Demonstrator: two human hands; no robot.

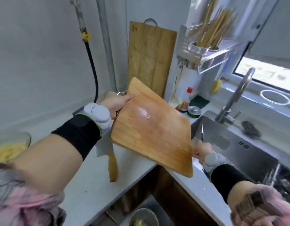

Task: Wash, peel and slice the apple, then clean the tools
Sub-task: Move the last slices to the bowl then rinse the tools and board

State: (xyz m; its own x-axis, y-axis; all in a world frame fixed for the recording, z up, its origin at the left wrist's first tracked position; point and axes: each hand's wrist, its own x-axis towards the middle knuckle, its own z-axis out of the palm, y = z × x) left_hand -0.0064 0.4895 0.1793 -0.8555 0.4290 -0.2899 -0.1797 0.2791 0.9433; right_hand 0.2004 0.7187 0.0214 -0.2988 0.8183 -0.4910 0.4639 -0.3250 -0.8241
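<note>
Slicing looks done: apple slices sit in the bowl [11, 144] at the desk's left edge. My left hand [115, 101] grips the cutting board [153, 128], my right hand [201, 150] the peeler [202, 132] over the sink [238, 144]; washing remains.
</note>
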